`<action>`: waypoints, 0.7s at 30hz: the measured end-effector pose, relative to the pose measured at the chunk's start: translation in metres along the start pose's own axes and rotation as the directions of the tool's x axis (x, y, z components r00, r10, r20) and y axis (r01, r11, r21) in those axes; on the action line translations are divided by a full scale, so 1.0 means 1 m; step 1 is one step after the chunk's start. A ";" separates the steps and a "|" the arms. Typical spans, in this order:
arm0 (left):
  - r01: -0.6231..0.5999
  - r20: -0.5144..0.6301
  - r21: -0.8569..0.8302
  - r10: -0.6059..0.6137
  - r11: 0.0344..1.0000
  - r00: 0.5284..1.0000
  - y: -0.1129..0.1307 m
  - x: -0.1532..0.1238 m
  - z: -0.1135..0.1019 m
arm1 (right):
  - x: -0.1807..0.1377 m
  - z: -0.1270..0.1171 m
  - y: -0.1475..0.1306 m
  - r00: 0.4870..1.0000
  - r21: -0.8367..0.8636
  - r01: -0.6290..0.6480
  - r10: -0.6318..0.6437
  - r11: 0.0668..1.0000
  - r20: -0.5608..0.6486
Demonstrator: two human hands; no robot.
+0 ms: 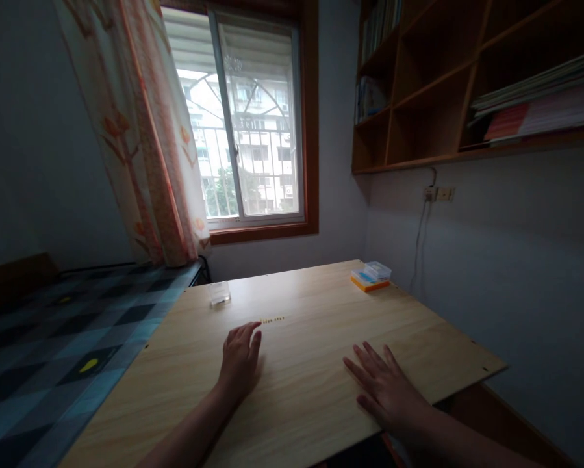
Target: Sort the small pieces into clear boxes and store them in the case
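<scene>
My left hand (240,359) rests palm down on the light wooden table (296,403), fingers stretched out and close together, holding nothing. Just beyond its fingertips lies a short row of tiny yellow beads (272,320). My right hand (386,385) lies flat on the table to the right, fingers spread, empty. A small clear container (219,293) stands farther back on the left, beyond the left hand.
A small stack of flat boxes, clear on orange (370,276), sits at the table's far right corner. A bed with a checked cover (67,338) adjoins the table on the left. Behind are a window (253,123), a curtain (145,130) and wall shelves (467,78).
</scene>
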State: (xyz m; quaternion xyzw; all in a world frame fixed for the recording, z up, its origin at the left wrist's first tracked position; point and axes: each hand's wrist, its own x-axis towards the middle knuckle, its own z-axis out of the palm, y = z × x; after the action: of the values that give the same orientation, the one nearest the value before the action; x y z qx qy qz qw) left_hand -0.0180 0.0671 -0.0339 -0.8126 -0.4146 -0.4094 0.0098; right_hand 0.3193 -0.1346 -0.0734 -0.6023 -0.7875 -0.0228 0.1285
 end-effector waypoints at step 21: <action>0.038 0.022 0.072 -0.039 0.997 0.999 0.008 -0.003 -0.002 | 0.010 -0.024 -0.053 0.941 0.123 0.314 -0.326 0.942 0.093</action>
State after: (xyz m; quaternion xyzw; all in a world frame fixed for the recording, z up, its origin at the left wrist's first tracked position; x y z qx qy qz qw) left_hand -0.0151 0.0594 -0.0316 -0.8084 -0.4447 -0.3847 0.0262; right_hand 0.2707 -0.1442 -0.0419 -0.4590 -0.8809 0.0325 0.1104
